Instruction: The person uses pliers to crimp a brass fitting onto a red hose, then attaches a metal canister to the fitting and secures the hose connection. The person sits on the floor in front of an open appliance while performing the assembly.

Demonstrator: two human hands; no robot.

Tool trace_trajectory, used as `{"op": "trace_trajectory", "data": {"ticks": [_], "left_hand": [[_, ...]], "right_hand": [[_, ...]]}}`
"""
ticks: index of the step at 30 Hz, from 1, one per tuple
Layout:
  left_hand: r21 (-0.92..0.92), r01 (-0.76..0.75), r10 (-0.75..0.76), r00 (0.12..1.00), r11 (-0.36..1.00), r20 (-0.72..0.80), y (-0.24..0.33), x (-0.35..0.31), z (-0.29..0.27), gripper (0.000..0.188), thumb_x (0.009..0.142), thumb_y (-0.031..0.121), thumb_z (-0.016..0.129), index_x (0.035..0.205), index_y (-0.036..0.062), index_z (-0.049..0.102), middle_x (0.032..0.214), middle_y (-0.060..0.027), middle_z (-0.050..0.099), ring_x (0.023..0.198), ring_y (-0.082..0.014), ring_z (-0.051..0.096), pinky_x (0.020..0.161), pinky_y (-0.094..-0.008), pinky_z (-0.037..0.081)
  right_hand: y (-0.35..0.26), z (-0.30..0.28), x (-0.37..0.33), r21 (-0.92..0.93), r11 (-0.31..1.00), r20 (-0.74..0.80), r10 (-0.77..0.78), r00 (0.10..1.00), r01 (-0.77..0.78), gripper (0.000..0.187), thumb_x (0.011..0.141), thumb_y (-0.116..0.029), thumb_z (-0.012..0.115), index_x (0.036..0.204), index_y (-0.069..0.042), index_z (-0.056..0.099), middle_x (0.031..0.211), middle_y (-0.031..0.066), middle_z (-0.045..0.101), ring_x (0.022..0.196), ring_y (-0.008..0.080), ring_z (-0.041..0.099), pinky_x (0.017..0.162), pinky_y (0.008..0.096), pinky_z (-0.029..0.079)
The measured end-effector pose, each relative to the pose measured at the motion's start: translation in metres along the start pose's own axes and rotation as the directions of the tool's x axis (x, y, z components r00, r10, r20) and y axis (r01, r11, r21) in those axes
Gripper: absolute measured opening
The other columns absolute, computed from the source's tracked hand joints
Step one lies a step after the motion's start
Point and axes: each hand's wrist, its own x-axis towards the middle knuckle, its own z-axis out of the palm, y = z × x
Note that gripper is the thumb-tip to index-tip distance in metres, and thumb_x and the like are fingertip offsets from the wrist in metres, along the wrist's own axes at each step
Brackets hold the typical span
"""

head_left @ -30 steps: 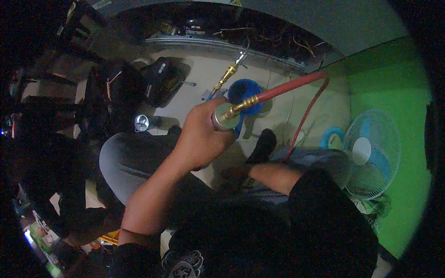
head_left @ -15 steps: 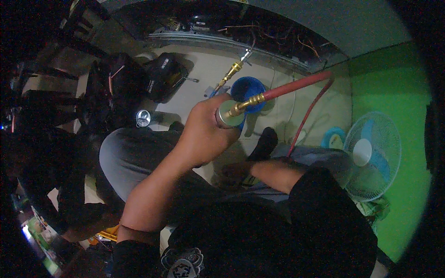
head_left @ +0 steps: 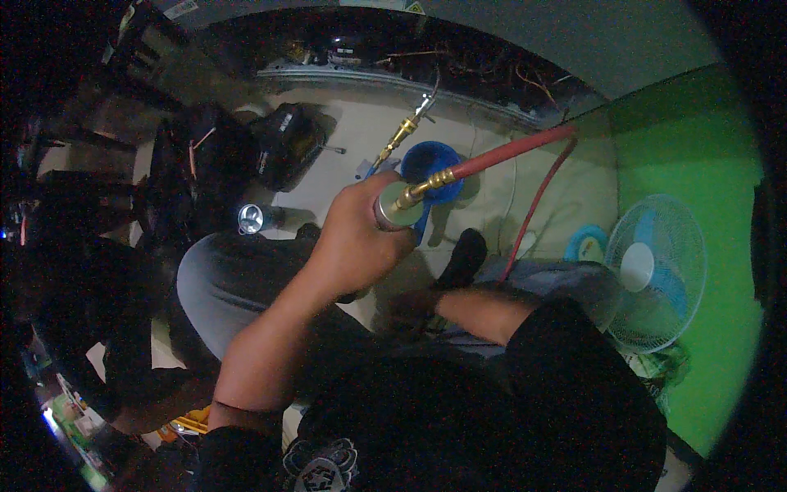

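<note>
My left hand (head_left: pixel 357 238) is wrapped round a silvery, round-ended cylinder (head_left: pixel 399 207) that looks like a gas torch handle. From its end a brass fitting (head_left: pixel 426 187) leads into a red hose (head_left: pixel 516 152). Beyond my knuckles sticks out a brass piece with a silvery tip (head_left: pixel 400 135), reaching toward the dark machine; my hand hides how it joins the handle. My right hand (head_left: pixel 414 310) is low in deep shadow beside my dark-covered foot (head_left: pixel 465 256), its fingers unreadable. Just past the handle stands a blue bucket (head_left: pixel 447 157).
A long dark machine (head_left: pixel 484 70) with thin copper pipes lies across the far side. Left of me are a black case (head_left: pixel 287 152), a shiny can (head_left: pixel 252 218) and another person's arm (head_left: pixel 156 398). A white fan (head_left: pixel 656 271) stands by the green wall (head_left: pixel 721 328) at right.
The whole view has shifted slightly, the far machine appearing a little further left. My left hand keeps its hold on the torch. Nothing else visibly differs.
</note>
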Motion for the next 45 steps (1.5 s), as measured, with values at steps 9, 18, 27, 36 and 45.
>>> {"op": "trace_trajectory", "data": {"ticks": [9, 18, 27, 36, 45], "left_hand": [[-0.055, 0.024, -0.023, 1.000, 0.998, 0.017, 0.002, -0.003, -0.003, 0.023, 0.072, 0.002, 0.070, 0.093, 0.0005, 0.062, 0.080, -0.0150, 0.064, 0.076, -0.0226, 0.063, 0.073, -0.0356, 0.050], [0.016, 0.035, -0.036, 0.999, 0.999, 0.026, 0.009, -0.004, -0.006, 0.024, 0.073, 0.002, 0.071, 0.095, 0.0009, 0.062, 0.080, -0.0131, 0.065, 0.077, -0.0208, 0.064, 0.073, -0.0354, 0.050], [0.038, 0.050, -0.052, 0.998, 0.998, 0.045, 0.007, -0.005, -0.007, 0.032, 0.070, -0.002, 0.073, 0.100, 0.0017, 0.061, 0.083, -0.0052, 0.062, 0.079, -0.0140, 0.060, 0.074, -0.0315, 0.050], [0.017, 0.062, -0.063, 0.997, 0.998, 0.055, 0.005, 0.000, -0.009, 0.034, 0.071, -0.004, 0.073, 0.102, 0.0016, 0.060, 0.085, -0.0023, 0.063, 0.081, -0.0110, 0.060, 0.075, -0.0294, 0.051], [0.017, 0.021, -0.022, 0.997, 1.000, 0.072, 0.002, -0.001, -0.012, 0.032, 0.072, -0.004, 0.073, 0.102, 0.0013, 0.060, 0.086, -0.0024, 0.063, 0.081, -0.0112, 0.061, 0.075, -0.0291, 0.051]], "right_hand": [[-0.001, 0.008, 0.001, 0.013, 1.000, 0.019, -0.005, 1.000, 0.005, 0.030, 0.094, -0.026, 0.060, 0.120, -0.012, 0.064, 0.104, 0.0082, 0.067, 0.095, 0.0204, 0.064, 0.082, 0.0388, 0.052], [0.005, 0.002, -0.004, 0.009, 1.000, -0.005, 0.008, 1.000, -0.008, 0.029, 0.093, -0.026, 0.060, 0.119, -0.012, 0.065, 0.102, 0.0084, 0.067, 0.094, 0.0204, 0.064, 0.082, 0.0388, 0.051], [0.007, -0.010, -0.007, -0.023, 0.999, -0.038, 0.024, 0.999, -0.024, 0.029, 0.093, -0.026, 0.060, 0.118, -0.012, 0.065, 0.101, 0.0086, 0.067, 0.092, 0.0205, 0.063, 0.081, 0.0388, 0.051], [0.007, -0.024, -0.004, -0.044, 0.999, -0.078, 0.009, 0.997, -0.012, 0.028, 0.093, -0.027, 0.060, 0.117, -0.011, 0.065, 0.099, 0.0087, 0.067, 0.091, 0.0205, 0.063, 0.080, 0.0387, 0.051], [0.008, -0.025, -0.001, -0.044, 0.999, -0.090, 0.006, 0.996, -0.010, 0.028, 0.093, -0.027, 0.060, 0.116, -0.011, 0.065, 0.098, 0.0089, 0.067, 0.090, 0.0205, 0.063, 0.079, 0.0387, 0.051]]}}
